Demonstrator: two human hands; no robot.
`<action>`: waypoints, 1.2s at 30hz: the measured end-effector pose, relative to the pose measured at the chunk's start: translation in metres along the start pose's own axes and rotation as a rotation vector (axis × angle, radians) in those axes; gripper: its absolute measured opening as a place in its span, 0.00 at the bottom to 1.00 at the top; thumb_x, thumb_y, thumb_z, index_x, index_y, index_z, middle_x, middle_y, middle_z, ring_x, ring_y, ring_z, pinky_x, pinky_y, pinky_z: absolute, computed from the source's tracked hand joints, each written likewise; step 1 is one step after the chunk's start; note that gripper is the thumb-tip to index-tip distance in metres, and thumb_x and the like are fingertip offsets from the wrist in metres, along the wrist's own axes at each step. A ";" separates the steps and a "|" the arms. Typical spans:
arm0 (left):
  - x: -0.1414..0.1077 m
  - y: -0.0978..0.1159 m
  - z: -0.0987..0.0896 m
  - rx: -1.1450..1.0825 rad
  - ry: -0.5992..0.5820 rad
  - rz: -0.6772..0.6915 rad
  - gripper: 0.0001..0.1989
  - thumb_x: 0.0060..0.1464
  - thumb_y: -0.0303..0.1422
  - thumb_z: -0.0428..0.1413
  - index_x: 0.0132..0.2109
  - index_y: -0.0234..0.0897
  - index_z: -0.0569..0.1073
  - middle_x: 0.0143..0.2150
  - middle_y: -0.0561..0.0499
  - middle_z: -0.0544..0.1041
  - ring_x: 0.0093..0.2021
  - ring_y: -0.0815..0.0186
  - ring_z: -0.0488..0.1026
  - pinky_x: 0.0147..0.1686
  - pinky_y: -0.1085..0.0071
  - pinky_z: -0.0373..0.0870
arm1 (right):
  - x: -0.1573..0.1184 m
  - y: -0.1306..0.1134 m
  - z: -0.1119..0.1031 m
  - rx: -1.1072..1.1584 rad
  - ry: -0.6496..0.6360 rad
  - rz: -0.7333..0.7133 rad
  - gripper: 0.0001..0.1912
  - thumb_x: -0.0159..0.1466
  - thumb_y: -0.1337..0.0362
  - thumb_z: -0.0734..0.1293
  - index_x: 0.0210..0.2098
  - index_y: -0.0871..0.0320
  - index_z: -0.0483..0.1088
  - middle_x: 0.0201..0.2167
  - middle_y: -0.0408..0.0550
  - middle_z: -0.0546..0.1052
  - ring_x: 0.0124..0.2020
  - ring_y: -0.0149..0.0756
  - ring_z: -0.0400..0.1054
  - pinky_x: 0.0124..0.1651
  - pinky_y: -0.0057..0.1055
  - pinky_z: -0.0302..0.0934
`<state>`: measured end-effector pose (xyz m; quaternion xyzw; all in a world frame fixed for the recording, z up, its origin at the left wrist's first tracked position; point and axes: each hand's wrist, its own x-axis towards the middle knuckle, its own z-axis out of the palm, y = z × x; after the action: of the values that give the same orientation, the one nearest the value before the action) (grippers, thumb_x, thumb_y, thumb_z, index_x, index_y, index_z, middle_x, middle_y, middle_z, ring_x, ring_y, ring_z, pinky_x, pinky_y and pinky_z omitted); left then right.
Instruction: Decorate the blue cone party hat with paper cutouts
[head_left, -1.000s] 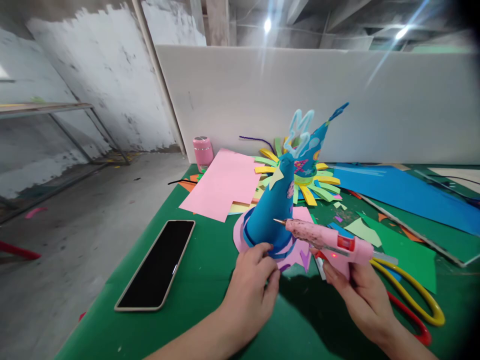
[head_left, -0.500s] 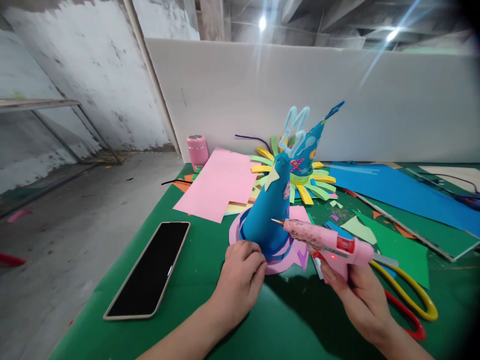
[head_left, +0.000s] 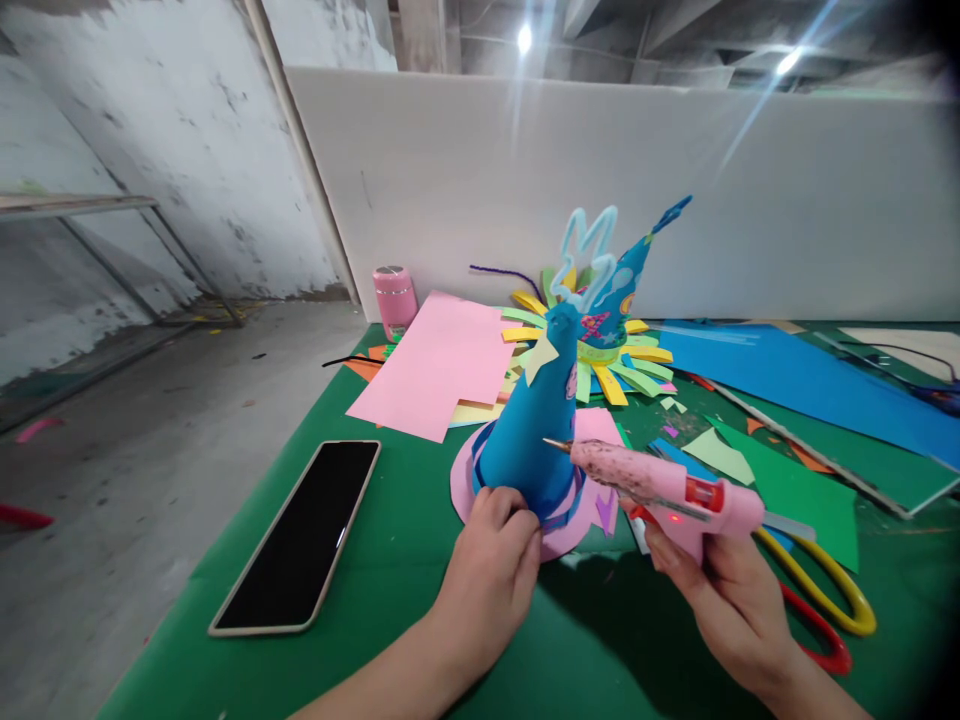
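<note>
A blue paper cone hat (head_left: 517, 440) stands on a round pink paper brim (head_left: 463, 480), with a pale blue pipe-cleaner shape (head_left: 585, 250) at its tip and a pale yellow cutout on its side. Blue paper strips circle the base. My left hand (head_left: 495, 560) is closed at the hat's lower front edge, fingers curled against the base; the fingertips are partly hidden. In my right hand (head_left: 731, 610) is a pink hot glue gun (head_left: 660, 485), its small red light lit. The metal nozzle points left, in front of the cone's side.
Behind stands another party hat (head_left: 622, 295) with a yellow and green fringe. A phone (head_left: 300, 535) lies left, near pink paper (head_left: 442, 360) and a pink bottle (head_left: 395, 300). Scissors (head_left: 832, 590), green paper (head_left: 810, 500) and blue sheets (head_left: 810, 385) lie right. A white panel (head_left: 600, 150) closes off the back.
My left hand has shifted slightly right along the hat's base. The brim sits a little farther left and lower. The glue gun has moved slightly right.
</note>
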<state>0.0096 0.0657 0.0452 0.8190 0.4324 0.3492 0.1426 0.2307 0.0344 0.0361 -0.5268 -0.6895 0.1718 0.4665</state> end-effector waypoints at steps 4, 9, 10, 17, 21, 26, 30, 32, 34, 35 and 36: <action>0.002 -0.002 0.003 0.007 0.008 -0.009 0.10 0.56 0.25 0.44 0.32 0.36 0.69 0.36 0.44 0.68 0.37 0.60 0.66 0.36 0.62 0.69 | -0.002 0.004 0.002 0.043 -0.004 0.025 0.13 0.61 0.64 0.63 0.46 0.54 0.64 0.29 0.47 0.72 0.24 0.36 0.66 0.26 0.30 0.67; 0.002 -0.003 0.002 -0.002 0.010 -0.011 0.10 0.56 0.25 0.45 0.32 0.37 0.69 0.37 0.45 0.69 0.37 0.61 0.66 0.36 0.63 0.68 | -0.001 0.003 0.003 0.004 -0.010 0.009 0.11 0.60 0.63 0.63 0.44 0.55 0.64 0.29 0.48 0.71 0.26 0.38 0.67 0.27 0.31 0.67; 0.002 -0.003 0.002 -0.003 0.010 -0.011 0.10 0.56 0.25 0.45 0.32 0.37 0.69 0.37 0.45 0.69 0.37 0.61 0.66 0.36 0.63 0.68 | 0.000 0.002 0.003 -0.014 -0.013 0.005 0.11 0.61 0.63 0.63 0.44 0.55 0.64 0.29 0.48 0.71 0.26 0.39 0.67 0.27 0.31 0.66; 0.001 -0.003 0.001 -0.012 0.009 -0.004 0.09 0.56 0.24 0.45 0.32 0.36 0.68 0.37 0.45 0.68 0.38 0.61 0.66 0.37 0.63 0.68 | 0.007 -0.004 0.003 -0.060 -0.005 -0.021 0.12 0.61 0.62 0.62 0.45 0.55 0.63 0.31 0.50 0.72 0.27 0.40 0.67 0.29 0.32 0.66; 0.002 -0.003 0.000 -0.004 0.012 0.001 0.09 0.56 0.24 0.45 0.32 0.36 0.68 0.36 0.45 0.68 0.37 0.61 0.66 0.36 0.63 0.68 | 0.010 -0.009 0.003 -0.072 -0.018 -0.036 0.12 0.62 0.63 0.61 0.45 0.54 0.62 0.31 0.48 0.71 0.27 0.39 0.66 0.28 0.31 0.65; 0.001 -0.004 0.001 -0.013 0.009 0.002 0.09 0.55 0.23 0.45 0.32 0.36 0.68 0.37 0.44 0.68 0.38 0.60 0.65 0.36 0.63 0.68 | 0.011 -0.016 0.005 -0.044 -0.049 -0.051 0.09 0.63 0.63 0.60 0.44 0.53 0.62 0.24 0.43 0.67 0.22 0.35 0.63 0.23 0.27 0.62; 0.000 -0.005 0.002 -0.017 0.001 -0.009 0.10 0.55 0.24 0.44 0.32 0.37 0.68 0.38 0.45 0.68 0.39 0.60 0.65 0.37 0.62 0.68 | 0.008 -0.013 0.005 -0.041 -0.089 -0.032 0.13 0.63 0.63 0.60 0.48 0.54 0.61 0.31 0.47 0.71 0.31 0.39 0.69 0.31 0.29 0.67; 0.000 -0.005 0.002 -0.020 0.002 -0.014 0.10 0.55 0.24 0.44 0.32 0.37 0.68 0.38 0.45 0.68 0.39 0.60 0.65 0.37 0.63 0.68 | 0.005 -0.011 0.006 -0.063 -0.105 -0.016 0.15 0.63 0.62 0.60 0.49 0.54 0.61 0.35 0.49 0.72 0.37 0.41 0.70 0.36 0.30 0.68; 0.000 -0.004 0.001 -0.024 0.007 -0.013 0.10 0.55 0.24 0.44 0.32 0.37 0.68 0.38 0.45 0.68 0.39 0.61 0.65 0.37 0.63 0.69 | 0.004 -0.009 0.006 -0.099 -0.103 -0.003 0.16 0.63 0.61 0.60 0.50 0.54 0.61 0.38 0.51 0.73 0.39 0.42 0.70 0.38 0.32 0.68; 0.000 -0.003 0.001 -0.026 0.010 -0.012 0.10 0.55 0.24 0.44 0.32 0.37 0.68 0.38 0.45 0.68 0.39 0.61 0.65 0.37 0.63 0.69 | 0.003 -0.008 0.005 -0.112 -0.103 -0.004 0.16 0.63 0.61 0.60 0.50 0.54 0.61 0.38 0.51 0.74 0.38 0.42 0.70 0.37 0.32 0.68; 0.000 -0.002 0.001 -0.029 0.012 -0.010 0.10 0.55 0.24 0.44 0.32 0.37 0.68 0.38 0.45 0.68 0.39 0.61 0.65 0.37 0.63 0.69 | 0.003 -0.007 0.005 -0.123 -0.106 -0.014 0.15 0.63 0.61 0.60 0.50 0.53 0.61 0.39 0.51 0.74 0.38 0.41 0.70 0.37 0.31 0.68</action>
<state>0.0085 0.0671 0.0434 0.8124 0.4325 0.3596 0.1537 0.2229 0.0353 0.0398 -0.5396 -0.7262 0.1537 0.3973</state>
